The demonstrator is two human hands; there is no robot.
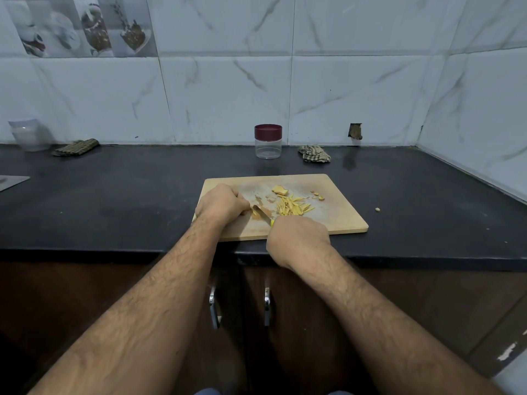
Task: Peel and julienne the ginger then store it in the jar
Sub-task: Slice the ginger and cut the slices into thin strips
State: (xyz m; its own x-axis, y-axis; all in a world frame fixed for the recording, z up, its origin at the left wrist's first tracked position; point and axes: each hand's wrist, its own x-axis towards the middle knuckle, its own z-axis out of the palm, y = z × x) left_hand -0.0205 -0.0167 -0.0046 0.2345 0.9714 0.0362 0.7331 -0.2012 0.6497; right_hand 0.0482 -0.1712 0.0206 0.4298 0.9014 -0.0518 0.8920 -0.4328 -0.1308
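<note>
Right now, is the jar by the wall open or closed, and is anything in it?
Closed and empty: the jar stands upright, maroon lid on, clear body showing nothing inside.

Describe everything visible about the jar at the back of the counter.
The jar is a small, clear, cylindrical container, plastic by the look of it, with a dark maroon lid closed on top. It looks empty. It stands upright on the black countertop close to the tiled wall, beyond the far edge of the cutting board and left of a crumpled checked cloth. Neither hand touches it; nothing leans on it.
</note>
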